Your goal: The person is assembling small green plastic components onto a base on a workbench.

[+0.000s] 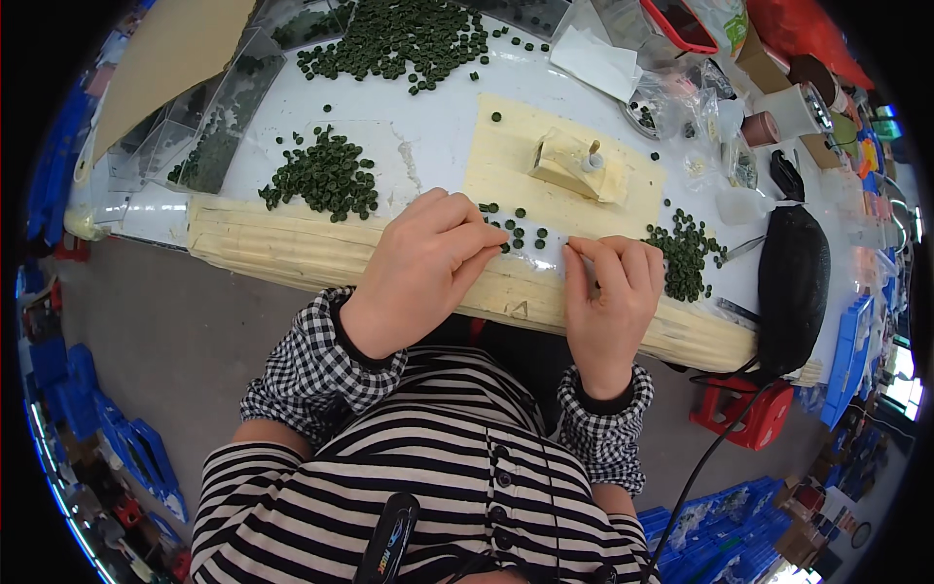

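My left hand [418,273] is closed in a pinch, with a small dark green round piece [505,248] at its thumb and fingertip. To its right, my right hand [613,302] also pinches; a tiny dark spot shows at its fingertips, too small to make out. Between the hands, several green round pieces [519,233] lie in short rows on the white tabletop. A heap of the same pieces [326,175] is beyond my left hand, and a smaller heap [686,253] lies just right of my right hand.
A tape-wrapped block with a peg [584,167] stands on a yellowish taped sheet [496,146]. Farther back are a large heap of green pieces [399,39] and clear bins [224,117]. Tweezers [744,248] and a black wrapped object [793,287] sit at the right. Padding [282,243] covers the near edge.
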### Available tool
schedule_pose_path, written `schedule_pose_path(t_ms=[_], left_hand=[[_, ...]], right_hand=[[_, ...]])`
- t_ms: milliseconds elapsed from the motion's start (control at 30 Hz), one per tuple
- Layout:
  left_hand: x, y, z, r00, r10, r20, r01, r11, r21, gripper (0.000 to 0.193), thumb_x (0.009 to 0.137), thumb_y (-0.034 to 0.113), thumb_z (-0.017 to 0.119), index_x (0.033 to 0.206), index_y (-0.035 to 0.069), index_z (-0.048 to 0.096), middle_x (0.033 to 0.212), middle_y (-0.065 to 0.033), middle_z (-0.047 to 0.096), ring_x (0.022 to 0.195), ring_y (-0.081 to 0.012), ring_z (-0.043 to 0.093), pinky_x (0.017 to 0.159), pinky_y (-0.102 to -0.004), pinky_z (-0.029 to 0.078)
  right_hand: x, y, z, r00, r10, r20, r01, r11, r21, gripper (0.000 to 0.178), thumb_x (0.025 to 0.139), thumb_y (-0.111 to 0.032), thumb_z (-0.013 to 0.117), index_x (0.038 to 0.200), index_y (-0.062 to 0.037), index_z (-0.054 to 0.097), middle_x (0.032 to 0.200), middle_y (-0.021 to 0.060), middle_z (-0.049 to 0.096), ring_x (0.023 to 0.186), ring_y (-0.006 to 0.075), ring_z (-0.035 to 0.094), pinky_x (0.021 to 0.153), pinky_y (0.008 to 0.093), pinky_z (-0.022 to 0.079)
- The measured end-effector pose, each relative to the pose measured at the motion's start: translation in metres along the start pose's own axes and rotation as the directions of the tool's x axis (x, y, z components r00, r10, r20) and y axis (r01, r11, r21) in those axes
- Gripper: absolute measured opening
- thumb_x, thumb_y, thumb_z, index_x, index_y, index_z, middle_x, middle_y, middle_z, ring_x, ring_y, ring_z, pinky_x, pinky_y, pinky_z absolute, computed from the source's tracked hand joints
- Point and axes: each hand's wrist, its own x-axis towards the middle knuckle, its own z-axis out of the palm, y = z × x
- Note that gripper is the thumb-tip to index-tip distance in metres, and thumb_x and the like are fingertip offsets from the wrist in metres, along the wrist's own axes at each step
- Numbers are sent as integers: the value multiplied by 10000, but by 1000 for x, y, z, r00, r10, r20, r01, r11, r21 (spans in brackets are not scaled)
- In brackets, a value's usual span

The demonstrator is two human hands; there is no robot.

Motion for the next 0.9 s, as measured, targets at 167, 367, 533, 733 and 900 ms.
schedule_pose_path(t_ms=[167, 367, 533, 733, 900], left_hand=[[0, 1, -2, 1000, -24, -12, 24, 999, 31, 122, 763, 15, 692, 884, 6, 678, 783, -71, 569, 741, -246, 531, 664, -338, 456], [-4, -12, -52, 993, -95, -73, 113, 950, 293, 210, 759, -11, 697, 968, 11, 680, 874, -85, 607, 821, -256, 557, 720, -337, 444], [-14, -6, -70, 986, -164, -3, 139, 827, 544, 269, 776, 20, 677, 1044, 6, 659, 1071, -121, 615, 961, -296, 568, 832, -367, 473], [-18, -16, -56, 993, -118, -27, 118, 896, 428, 203, 782, -28, 652, 983, -7, 665, 957, -111, 617, 885, -280, 578, 737, -344, 486], [-15, -16, -39, 997, -80, -1, 76, 950, 304, 161, 774, -26, 666, 935, -19, 659, 866, -102, 601, 814, -265, 578, 700, -340, 478]], right_hand=[[-1, -2, -4, 1000, -3, 12, 3, 1000, 28, 157, 719, -5, 723, 834, -46, 624, 811, 55, 595, 792, 251, 528, 717, 360, 410], [-7, 2, -7, 997, 55, -60, -43, 982, 186, 172, 713, 69, 689, 835, -17, 604, 817, 80, 641, 714, 265, 546, 653, 349, 431], [-7, 0, -7, 997, 47, -62, -34, 982, 186, 181, 707, 73, 692, 839, -21, 610, 809, 82, 641, 724, 267, 566, 661, 347, 440], [-6, -3, -7, 998, 31, -46, -21, 980, 195, 177, 709, 62, 700, 839, -22, 614, 805, 85, 643, 736, 271, 577, 668, 350, 445], [-7, -3, -8, 998, 30, -52, -19, 979, 203, 171, 711, 64, 701, 836, -20, 618, 795, 87, 642, 723, 271, 575, 660, 351, 449]])
